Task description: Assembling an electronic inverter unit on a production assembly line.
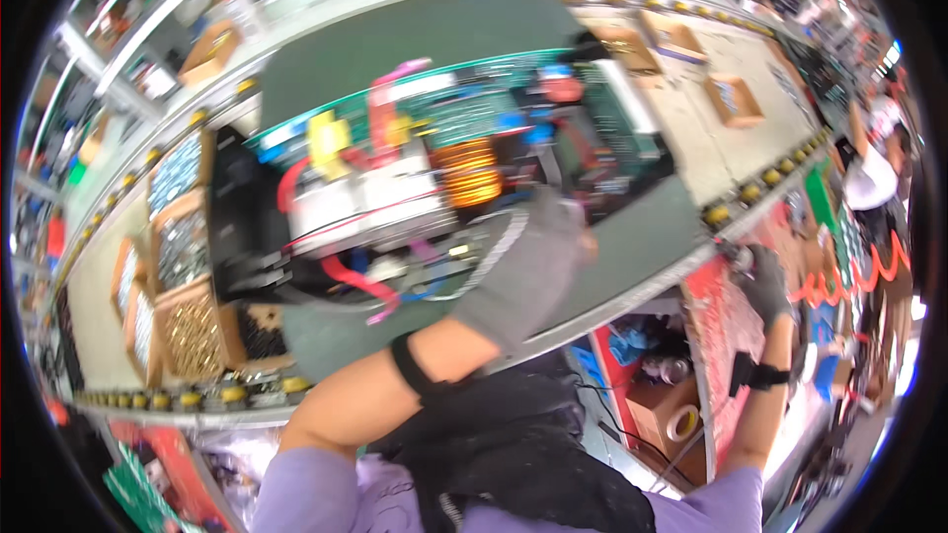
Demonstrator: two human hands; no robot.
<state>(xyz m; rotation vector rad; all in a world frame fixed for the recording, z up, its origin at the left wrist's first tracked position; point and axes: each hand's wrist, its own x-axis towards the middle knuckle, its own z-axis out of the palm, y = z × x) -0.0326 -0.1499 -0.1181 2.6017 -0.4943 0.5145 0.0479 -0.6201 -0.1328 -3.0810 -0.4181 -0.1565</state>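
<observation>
An electronic power unit [365, 202] with green circuit boards, a copper-wound coil [468, 174], white blocks and red and blue wires sits on a dark green board [395, 30] in front of me. My left hand [543, 252], in a grey glove, reaches over the unit's near edge beside a white wire [499, 252]. Its fingers are smeared by motion, so any grip is hidden. Out to the right, my gloved right hand [762, 284] is curled by the red panel [716, 321], at a small greyish object [737, 257] that I cannot make out.
At left, cardboard bins hold brass-coloured screws [194, 336], silver hardware [182, 249] and black parts [262, 331]. More small boxes [733, 101] stand at the far right. Roller tracks [760, 183] edge the bench. A red coiled hose [854, 281] hangs right; a person [871, 183] stands beyond.
</observation>
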